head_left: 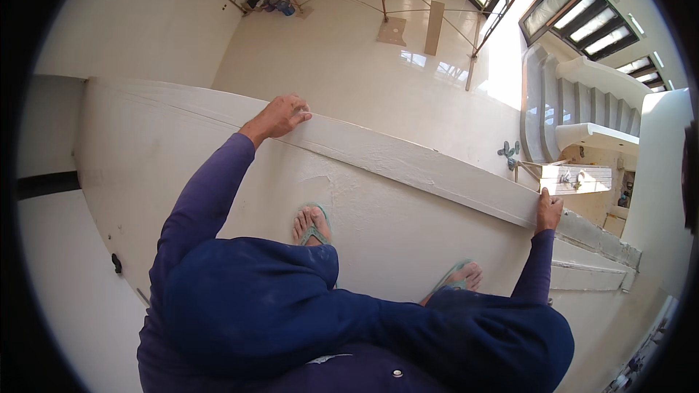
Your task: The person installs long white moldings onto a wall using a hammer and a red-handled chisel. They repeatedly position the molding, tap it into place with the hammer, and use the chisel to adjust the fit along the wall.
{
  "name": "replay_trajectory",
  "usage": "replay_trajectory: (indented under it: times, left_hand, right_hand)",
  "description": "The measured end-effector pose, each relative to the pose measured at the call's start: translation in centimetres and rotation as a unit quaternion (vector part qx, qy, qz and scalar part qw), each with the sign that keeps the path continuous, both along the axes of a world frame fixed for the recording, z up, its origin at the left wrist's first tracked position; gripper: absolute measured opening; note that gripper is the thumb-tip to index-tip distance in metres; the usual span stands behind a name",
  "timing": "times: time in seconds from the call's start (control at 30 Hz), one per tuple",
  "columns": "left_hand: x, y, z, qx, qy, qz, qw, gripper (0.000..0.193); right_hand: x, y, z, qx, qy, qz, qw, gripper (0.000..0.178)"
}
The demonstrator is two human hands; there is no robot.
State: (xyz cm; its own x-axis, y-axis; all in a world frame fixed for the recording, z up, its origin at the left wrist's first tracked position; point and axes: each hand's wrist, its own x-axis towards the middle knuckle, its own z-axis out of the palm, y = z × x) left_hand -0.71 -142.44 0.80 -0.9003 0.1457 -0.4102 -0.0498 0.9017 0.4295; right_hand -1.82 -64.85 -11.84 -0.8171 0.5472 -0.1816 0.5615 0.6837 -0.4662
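Left grip (pixel 281 116) and right grip (pixel 549 212) clasp the white board (pixel 422 169) between them; uneven release could tip it outward.

Pale walls (pixel 145 22), glossy floor (pixel 328 51) — sunlit, grey stairs (pixel 586 105)

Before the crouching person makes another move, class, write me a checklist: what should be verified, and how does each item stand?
1. Left hand on the long white strip: ok, at its far edge.
2. Right hand on the strip: ok, near its right end.
3. Hand protection: not ok, both hands are bare.
4. Footwear: not ok, open green sandals leave the toes exposed.
5. Guard rail along the strip: not ok, none shows before the lower floor.
6. Strip firmly fixed: cannot tell.
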Motion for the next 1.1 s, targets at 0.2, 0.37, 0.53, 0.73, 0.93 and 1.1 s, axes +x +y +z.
replay_trajectory:
  times: [0.2,0.37,0.53,0.73,0.93,1.1]
  left_hand:
    - [0.1,-2.0,-1.4,0.020,0.033,-0.046,0.998,0.028]
    - [-1.3,-2.3,-2.2,0.009,-0.016,-0.031,0.999,0.036]
    - [-3.3,-0.9,-2.2,-0.021,-0.070,-0.033,0.997,0.044]
    - [-2.6,-1.6,-2.5,0.022,-0.107,0.017,0.994,0.046]
    - [-3.2,-0.9,-2.6,0.026,-0.138,0.026,0.990,0.047]
    - [-2.0,-1.4,-2.5,0.005,-0.095,-0.007,0.995,0.051]
  right_hand:
    - [0.1,-2.8,1.7,0.110,0.034,0.084,0.990,0.062]
    - [-0.5,-4.3,2.8,0.108,0.020,0.131,0.985,0.054]
    - [-0.6,-1.0,0.7,0.219,0.031,0.234,0.947,0.053]
    - [-0.7,-2.1,0.6,0.159,0.018,0.225,0.961,0.059]
    - [-0.7,-2.0,2.1,0.096,0.009,0.132,0.987,0.067]
    - [0.4,-3.1,2.8,0.078,0.021,0.116,0.990,0.067]
